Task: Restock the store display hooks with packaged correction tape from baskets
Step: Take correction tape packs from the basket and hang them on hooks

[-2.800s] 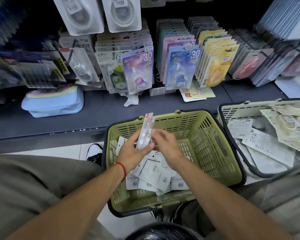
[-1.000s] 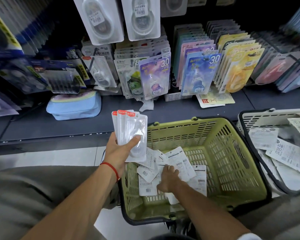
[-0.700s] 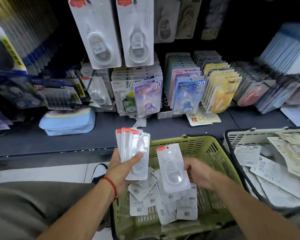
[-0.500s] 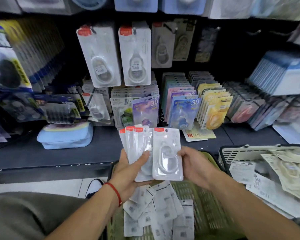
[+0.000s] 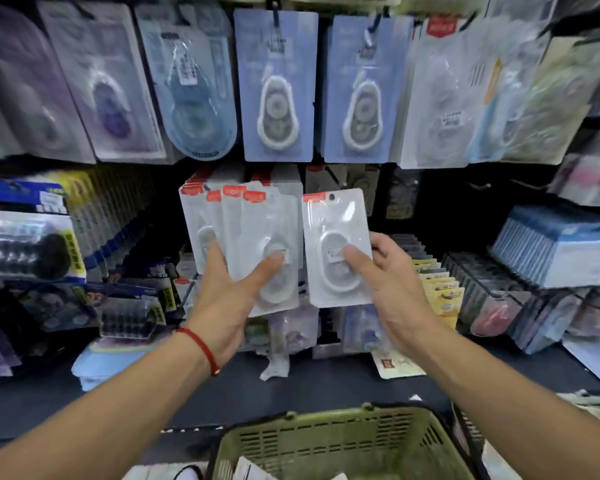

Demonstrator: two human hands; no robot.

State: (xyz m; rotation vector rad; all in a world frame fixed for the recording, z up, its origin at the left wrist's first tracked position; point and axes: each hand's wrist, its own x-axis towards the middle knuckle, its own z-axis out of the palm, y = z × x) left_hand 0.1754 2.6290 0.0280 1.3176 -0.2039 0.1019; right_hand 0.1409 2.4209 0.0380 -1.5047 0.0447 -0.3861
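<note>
My left hand [image 5: 229, 292] holds a fanned stack of white correction tape packs [image 5: 253, 237] with red top labels, thumb pressed on the front one. My right hand [image 5: 392, 282] pinches a single white pack [image 5: 336, 233] upright just right of the stack, thumb on its blister. Both are raised in front of the display, level with the row of hanging white packs behind them, which are mostly hidden. The green basket [image 5: 343, 441] sits at the bottom of the view with a few packs showing inside.
Blue-backed correction tape packs [image 5: 278, 88] hang on hooks in the upper row. Coloured packs [image 5: 440, 289] stand on the dark shelf [image 5: 326, 382] at right. A light blue pouch [image 5: 94, 365] lies on the shelf at left. Boxed blue goods [image 5: 555, 247] fill the right side.
Both hands rose from the basket up to the display. My right hand picked one pack out of the basket and carried it up beside the stack in my left hand.
</note>
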